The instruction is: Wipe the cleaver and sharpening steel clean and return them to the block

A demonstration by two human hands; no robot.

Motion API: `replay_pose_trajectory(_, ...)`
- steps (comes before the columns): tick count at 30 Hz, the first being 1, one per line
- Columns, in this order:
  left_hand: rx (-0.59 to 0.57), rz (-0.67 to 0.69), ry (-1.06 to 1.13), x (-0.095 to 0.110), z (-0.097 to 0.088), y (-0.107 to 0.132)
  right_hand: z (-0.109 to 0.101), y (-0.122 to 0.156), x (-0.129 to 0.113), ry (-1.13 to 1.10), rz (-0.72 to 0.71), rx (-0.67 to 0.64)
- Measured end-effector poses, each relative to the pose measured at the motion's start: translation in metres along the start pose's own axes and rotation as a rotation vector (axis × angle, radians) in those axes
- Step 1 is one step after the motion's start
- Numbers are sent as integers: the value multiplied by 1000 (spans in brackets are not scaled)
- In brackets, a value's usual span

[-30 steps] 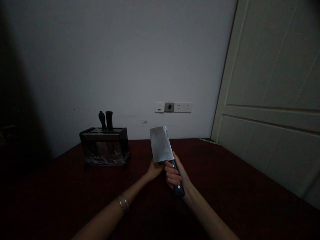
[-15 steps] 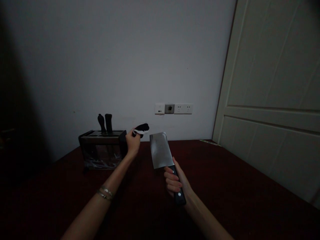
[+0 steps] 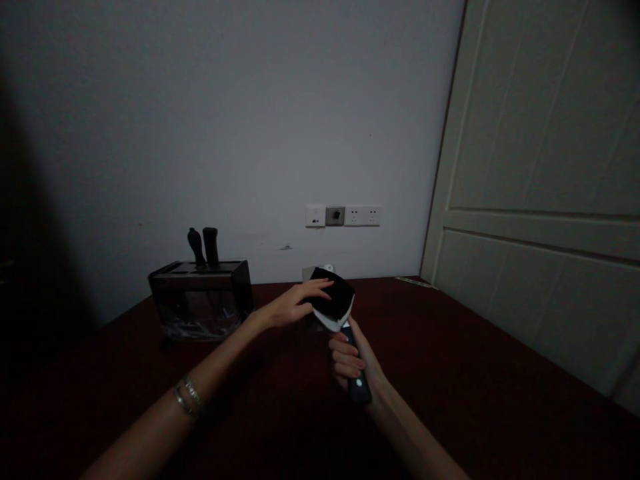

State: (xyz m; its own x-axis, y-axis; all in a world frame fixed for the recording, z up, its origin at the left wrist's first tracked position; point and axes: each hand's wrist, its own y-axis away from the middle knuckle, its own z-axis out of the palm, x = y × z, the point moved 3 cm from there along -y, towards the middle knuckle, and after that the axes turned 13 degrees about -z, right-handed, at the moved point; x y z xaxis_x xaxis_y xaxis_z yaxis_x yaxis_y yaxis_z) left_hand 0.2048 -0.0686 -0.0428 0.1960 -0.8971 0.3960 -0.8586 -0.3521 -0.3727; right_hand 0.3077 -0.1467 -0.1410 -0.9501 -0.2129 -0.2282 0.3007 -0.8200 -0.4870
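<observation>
A cleaver is tilted up over the dark red table, its blade [image 3: 307,274] mostly covered by a black-and-white cloth [image 3: 339,293]. My right hand [image 3: 353,360] is closed round the cleaver's black riveted handle [image 3: 359,387]. My left hand [image 3: 300,300] holds the cloth against the blade's face, fingers stretched over the black side and thumb lower down. Whether any fingers reach behind the blade is hidden. The cloth's white edge shows near the handle.
A dark knife block [image 3: 200,300] with clear sides stands at the left on the table [image 3: 280,400], two black handles [image 3: 211,247] rising from its top. Wall sockets [image 3: 363,215] are straight ahead. A pale panelled door [image 3: 525,200] rises at the right.
My left hand has brought the cloth rightward from beside the knife block onto the cleaver's blade, and its fingers have straightened over it. My right hand keeps its hold on the cleaver.
</observation>
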Motion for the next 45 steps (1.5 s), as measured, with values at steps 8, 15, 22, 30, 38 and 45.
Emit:
replay_pose_trajectory(8, 29, -231, -51, 13, 4, -1, -2, 0, 2, 23, 15, 7)
replay_pose_trajectory(15, 99, -143, -584, 8, 23, 1, 1, 0, 3, 65, 11, 48)
replay_pose_trajectory(22, 106, -216, -749, -11, 0, -12, 5, 0, 9, 90, 64, -7)
replay_pose_trajectory(30, 16, -86, -749, 14, 23, 0, 2, 3, 3, 115, 22, 27)
replay_pose_trajectory(38, 32, -190, -764, -2, 4, -14, 6, 1, 7, 75, 62, -52)
replay_pose_trajectory(45, 0, -79, -751, 16, 15, -9, 9, 2, 7, 84, 61, -64)
